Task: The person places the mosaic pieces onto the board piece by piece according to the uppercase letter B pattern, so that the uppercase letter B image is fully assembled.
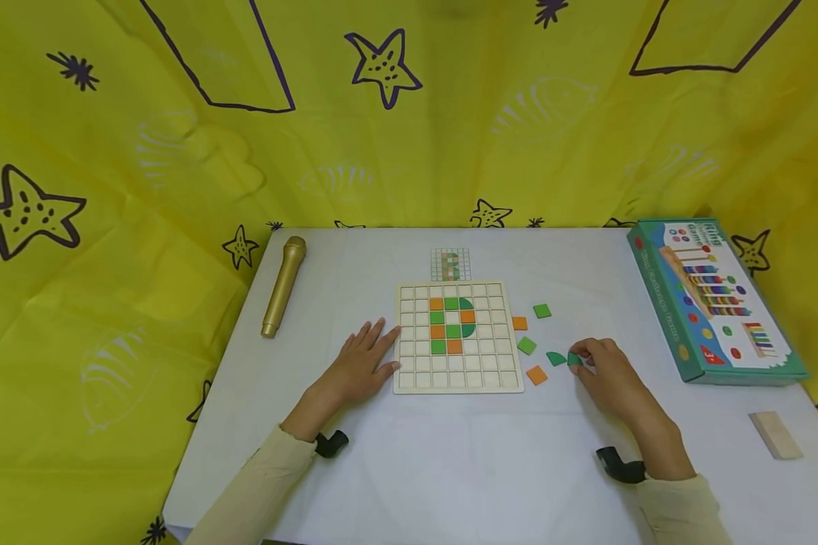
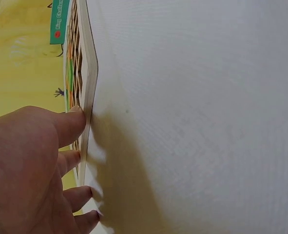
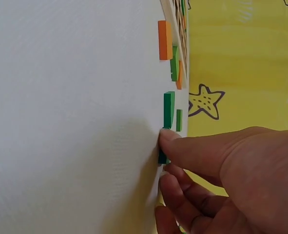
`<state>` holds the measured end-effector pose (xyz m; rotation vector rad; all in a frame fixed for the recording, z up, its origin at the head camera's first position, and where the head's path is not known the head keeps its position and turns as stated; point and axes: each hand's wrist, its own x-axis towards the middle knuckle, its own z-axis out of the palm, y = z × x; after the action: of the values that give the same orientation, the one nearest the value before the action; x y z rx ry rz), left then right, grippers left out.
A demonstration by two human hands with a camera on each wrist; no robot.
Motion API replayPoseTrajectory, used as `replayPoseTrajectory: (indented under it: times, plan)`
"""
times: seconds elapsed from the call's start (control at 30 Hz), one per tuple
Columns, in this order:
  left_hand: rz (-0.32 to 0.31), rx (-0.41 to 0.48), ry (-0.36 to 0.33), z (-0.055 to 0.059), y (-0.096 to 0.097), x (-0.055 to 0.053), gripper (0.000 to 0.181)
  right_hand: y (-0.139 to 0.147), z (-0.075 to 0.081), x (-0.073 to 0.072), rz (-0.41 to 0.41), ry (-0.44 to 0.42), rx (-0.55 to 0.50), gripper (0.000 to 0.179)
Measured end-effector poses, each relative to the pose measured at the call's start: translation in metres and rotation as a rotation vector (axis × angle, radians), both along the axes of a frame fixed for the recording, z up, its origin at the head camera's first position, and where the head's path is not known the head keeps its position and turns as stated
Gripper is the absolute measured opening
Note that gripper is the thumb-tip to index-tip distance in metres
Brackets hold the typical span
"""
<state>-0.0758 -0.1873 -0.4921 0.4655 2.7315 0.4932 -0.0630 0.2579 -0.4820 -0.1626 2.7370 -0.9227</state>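
The board (image 1: 487,363) is lying flat on the white table (image 1: 463,469), in front of the person and between the two hands. Orange, green and dark green tiles are filling some of its squares, forming a shape like the letter P, with rounded dark green pieces at the right side of the loop.

The left hand (image 1: 364,362) is resting at the board's left edge with its fingers spread wide, and its thumb is touching the rim. The right hand (image 1: 605,372) is pinching a dark green piece (image 1: 574,359) between thumb and finger, close to the tabletop; the fingers are partly hiding the piece, and whether it is touching the table cannot be told.

Just left of that piece, a dark green quarter-round (image 1: 555,358) is lying loose. Nearer the board, two green squares (image 1: 527,346) and two orange squares (image 1: 536,375) are lying scattered, one of the orange ones right beside the board's right edge.

A small card (image 1: 451,265) with a coloured grid pattern is lying just beyond the board's far edge. A gold microphone (image 1: 284,288) is lying at the far left, while a green toy box (image 1: 719,303) and a wooden block (image 1: 776,435) are lying on the right. Behind, a yellow curtain (image 1: 436,151) with starfish drawings is hanging.
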Motion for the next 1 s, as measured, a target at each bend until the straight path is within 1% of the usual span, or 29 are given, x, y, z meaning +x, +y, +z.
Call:
replayPoseTrajectory:
  times: [0.3, 0.47, 0.73, 0.83, 1.0]
  plan:
    - [-0.007, -0.001, 0.005, 0.001, 0.0, 0.0, 0.069, 0.0, -0.003, -0.002, 0.007, 0.061, 0.016, 0.027]
    - [-0.002, 0.005, 0.003, 0.002, 0.001, 0.001, 0.069, 0.0, -0.001, -0.005, 0.003, 0.066, 0.023, 0.026]
    - [0.004, 0.007, -0.008, 0.006, 0.002, 0.002, 0.069, 0.001, 0.006, -0.012, 0.01, 0.042, 0.018, 0.029]
    - [0.002, 0.006, -0.005, 0.006, 0.002, 0.002, 0.069, -0.005, 0.01, -0.017, 0.024, 0.054, 0.003, 0.03]
    - [0.0, 0.005, -0.007, 0.006, 0.002, 0.001, 0.069, -0.029, 0.018, -0.026, 0.074, 0.067, -0.032, 0.03]
